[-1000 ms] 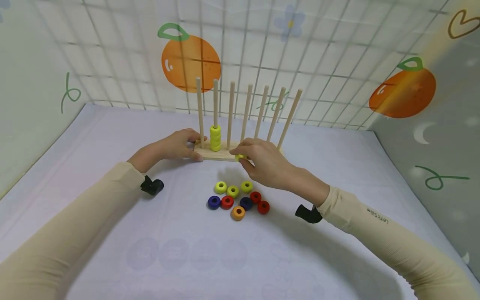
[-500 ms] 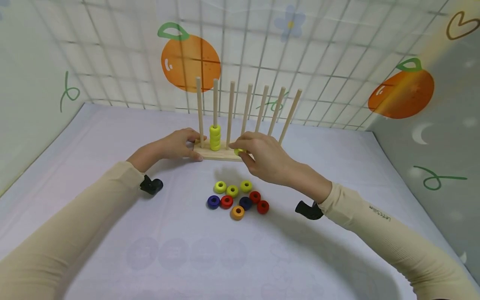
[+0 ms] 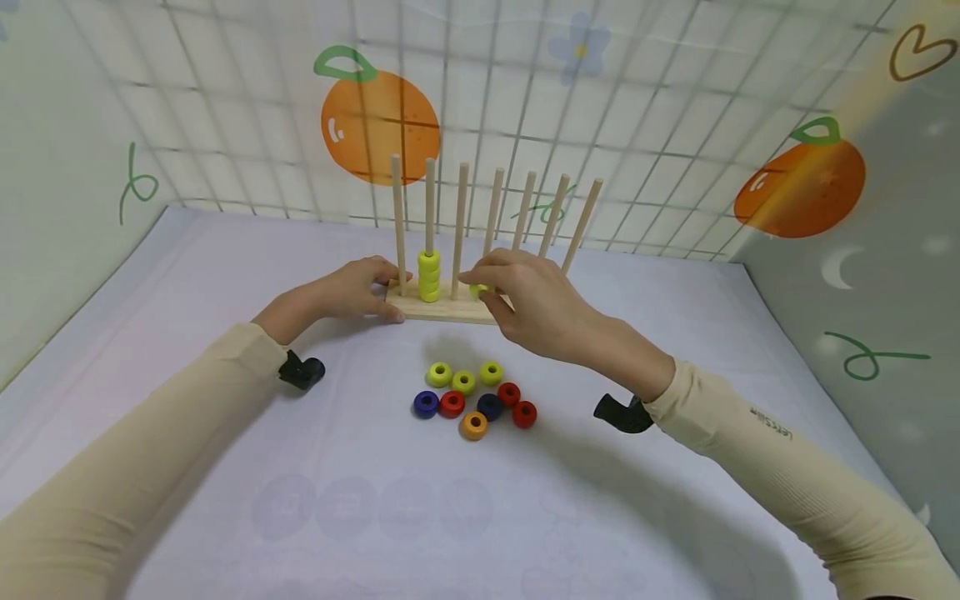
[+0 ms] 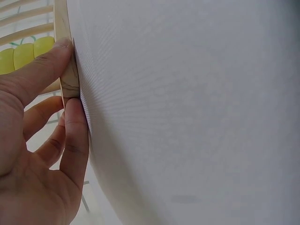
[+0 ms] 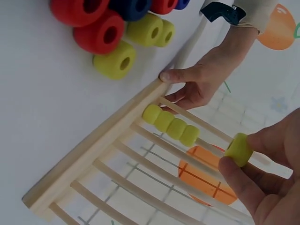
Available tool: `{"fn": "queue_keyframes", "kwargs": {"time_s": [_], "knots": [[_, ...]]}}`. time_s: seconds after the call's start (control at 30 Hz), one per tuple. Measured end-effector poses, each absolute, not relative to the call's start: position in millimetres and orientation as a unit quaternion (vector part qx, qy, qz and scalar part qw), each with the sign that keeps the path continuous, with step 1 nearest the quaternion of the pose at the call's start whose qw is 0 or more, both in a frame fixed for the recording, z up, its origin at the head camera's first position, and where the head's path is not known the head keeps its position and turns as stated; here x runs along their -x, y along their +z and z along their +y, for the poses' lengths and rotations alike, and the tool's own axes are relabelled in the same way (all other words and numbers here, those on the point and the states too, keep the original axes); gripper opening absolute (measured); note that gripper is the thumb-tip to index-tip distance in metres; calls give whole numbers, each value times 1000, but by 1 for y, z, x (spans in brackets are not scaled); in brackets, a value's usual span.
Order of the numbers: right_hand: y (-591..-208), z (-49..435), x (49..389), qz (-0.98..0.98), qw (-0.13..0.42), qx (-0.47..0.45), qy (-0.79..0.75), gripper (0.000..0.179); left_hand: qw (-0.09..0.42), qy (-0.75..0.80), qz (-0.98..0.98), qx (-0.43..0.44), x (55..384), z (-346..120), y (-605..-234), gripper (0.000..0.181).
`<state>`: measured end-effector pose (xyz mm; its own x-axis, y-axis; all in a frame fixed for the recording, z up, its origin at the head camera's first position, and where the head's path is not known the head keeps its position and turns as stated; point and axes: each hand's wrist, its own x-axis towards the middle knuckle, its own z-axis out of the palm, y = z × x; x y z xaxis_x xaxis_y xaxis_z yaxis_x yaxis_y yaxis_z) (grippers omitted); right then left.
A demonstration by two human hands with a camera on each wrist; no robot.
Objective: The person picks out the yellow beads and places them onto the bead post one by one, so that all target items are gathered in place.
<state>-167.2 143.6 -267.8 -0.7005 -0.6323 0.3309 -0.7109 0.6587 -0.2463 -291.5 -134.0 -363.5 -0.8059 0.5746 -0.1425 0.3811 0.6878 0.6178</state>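
My left hand (image 3: pixel 341 292) grips the left end of a wooden peg rack's base (image 3: pixel 442 311), its thumb on the front edge and fingers round the end. Several yellow beads (image 3: pixel 429 277) are stacked on the second peg from the left. Between the thumb and fingertips of my right hand (image 3: pixel 547 304) is another yellow bead (image 5: pixel 239 150), held up near the upper part of the pegs in the right wrist view. In the head view the hand covers the lower right pegs. The remaining pegs that show carry no beads.
In front of the rack lie loose beads: yellow ones (image 3: pixel 463 382), red ones (image 3: pixel 525 414), blue ones (image 3: pixel 426 404) and an orange one (image 3: pixel 473 426). A white cloth (image 3: pixel 360 542) covers the table. Behind stands a grid-patterned backdrop (image 3: pixel 247 100) with printed oranges.
My right hand has moved slightly upward in the head view, carrying the yellow bead with it. The left hand stays on the base, and the loose beads keep their places.
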Motion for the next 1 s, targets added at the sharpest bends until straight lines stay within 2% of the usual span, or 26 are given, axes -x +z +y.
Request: {"fn": "queue_keyframes", "kwargs": {"time_s": [1.0], "knots": [[-234, 131, 171, -882, 163, -407, 172, 30, 163, 292, 903, -270, 292, -134, -365, 66]]}}
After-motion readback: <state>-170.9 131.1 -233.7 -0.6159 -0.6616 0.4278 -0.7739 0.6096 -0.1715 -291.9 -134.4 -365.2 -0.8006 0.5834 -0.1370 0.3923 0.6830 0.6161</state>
